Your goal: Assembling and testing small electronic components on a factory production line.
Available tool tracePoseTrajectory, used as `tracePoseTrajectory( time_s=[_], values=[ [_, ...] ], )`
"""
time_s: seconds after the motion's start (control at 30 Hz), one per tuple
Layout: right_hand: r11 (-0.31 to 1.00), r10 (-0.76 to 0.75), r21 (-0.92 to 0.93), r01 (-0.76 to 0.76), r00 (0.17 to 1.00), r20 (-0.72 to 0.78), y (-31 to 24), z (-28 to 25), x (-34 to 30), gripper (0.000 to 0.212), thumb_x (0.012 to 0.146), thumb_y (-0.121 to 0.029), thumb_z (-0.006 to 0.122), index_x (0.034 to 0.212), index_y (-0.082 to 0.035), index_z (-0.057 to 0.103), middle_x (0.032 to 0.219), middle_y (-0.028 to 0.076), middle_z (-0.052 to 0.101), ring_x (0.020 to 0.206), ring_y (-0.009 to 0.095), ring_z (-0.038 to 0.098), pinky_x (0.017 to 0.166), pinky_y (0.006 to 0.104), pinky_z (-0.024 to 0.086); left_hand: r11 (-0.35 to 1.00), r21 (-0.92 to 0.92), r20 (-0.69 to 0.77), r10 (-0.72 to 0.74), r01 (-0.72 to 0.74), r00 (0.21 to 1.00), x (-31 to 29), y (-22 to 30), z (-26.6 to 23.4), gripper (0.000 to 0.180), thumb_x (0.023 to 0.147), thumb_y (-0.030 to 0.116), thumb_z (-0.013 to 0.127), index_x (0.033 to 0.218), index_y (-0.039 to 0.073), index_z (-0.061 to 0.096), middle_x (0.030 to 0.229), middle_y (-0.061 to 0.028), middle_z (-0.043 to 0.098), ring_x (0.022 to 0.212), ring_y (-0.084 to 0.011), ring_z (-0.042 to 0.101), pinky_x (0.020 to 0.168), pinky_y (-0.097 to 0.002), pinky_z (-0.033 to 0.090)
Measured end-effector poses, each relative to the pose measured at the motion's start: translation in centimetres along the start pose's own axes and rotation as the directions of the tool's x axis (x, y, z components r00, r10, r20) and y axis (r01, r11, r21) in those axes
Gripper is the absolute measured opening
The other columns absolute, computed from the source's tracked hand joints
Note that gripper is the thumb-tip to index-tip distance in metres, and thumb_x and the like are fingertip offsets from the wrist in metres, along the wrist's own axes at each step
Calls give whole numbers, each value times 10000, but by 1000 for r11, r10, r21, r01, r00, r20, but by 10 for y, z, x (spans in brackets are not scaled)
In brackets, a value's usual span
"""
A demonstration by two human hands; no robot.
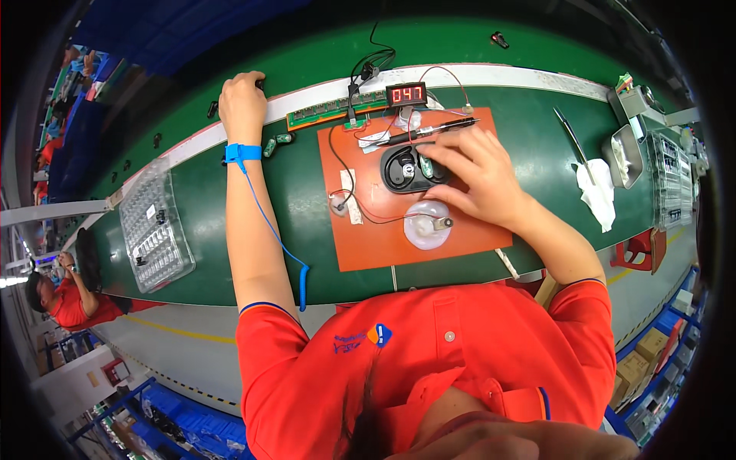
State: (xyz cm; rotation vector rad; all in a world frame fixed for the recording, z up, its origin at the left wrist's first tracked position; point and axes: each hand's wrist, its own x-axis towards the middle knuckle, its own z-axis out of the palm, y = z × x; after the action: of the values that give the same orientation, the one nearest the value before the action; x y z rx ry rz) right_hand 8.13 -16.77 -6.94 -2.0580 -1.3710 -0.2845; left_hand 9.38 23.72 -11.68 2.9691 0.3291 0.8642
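A small black oblong case [397, 170] with round recesses lies on an orange mat [353, 249]. In its right side sits a small green part [426, 166]. My right hand [483, 178] grips the case's right end, fingertips at the far edge and thumb at the near one. My left hand [242, 103] is stretched out to the far left, over the white rail of the belt. Its fingers are curled on a small black piece [261, 83], mostly hidden by the hand. A blue wrist strap [242, 152] with a coiled cord circles my left wrist.
Behind the case stand a red digital display [406, 94] and a green circuit strip [330, 112]. A pen [425, 132], wires and a round white pad [427, 230] lie on the mat. Clear trays [156, 230], tweezers [573, 134] and a metal box [627, 157] flank it.
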Motion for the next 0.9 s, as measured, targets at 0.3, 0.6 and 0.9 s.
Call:
tracePoseTrajectory(
  time_s=[0.3, 0.6, 0.9],
  values=[
    [976, 217, -20, -217, 974, 70, -12, 8, 4, 381, 734, -143, 793, 1054, -39, 615, 1043, 102, 598, 930, 291, 565, 788, 394, 456, 505, -837, 238, -10, 210, 971, -6, 114, -75, 228, 815, 89, 723, 1026, 28, 663, 847, -53, 696, 767, -137, 701, 645, -263, 542],
    [877, 181, 434, -205, 979, 96, -19, -10, -37, 246, 753, 35, 715, 970, -16, 611, 948, 124, 632, 847, 282, 607, 753, 357, 479, 683, -728, 246, 341, -59, 907, -61, 199, -81, 237, 841, 255, 685, 945, 44, 654, 630, -133, 643, 639, -290, 683, 566, -383, 537],
    [996, -94, 13, 94, 994, 51, -32, -11, -49, 235, 728, 6, 744, 926, -32, 623, 903, 89, 645, 823, 266, 621, 729, 370, 489, 769, -631, 147, 250, -104, 957, -37, 177, -88, 199, 850, 266, 681, 946, 92, 673, 649, -114, 666, 624, -341, 671, 568, -436, 529]
  ],
)
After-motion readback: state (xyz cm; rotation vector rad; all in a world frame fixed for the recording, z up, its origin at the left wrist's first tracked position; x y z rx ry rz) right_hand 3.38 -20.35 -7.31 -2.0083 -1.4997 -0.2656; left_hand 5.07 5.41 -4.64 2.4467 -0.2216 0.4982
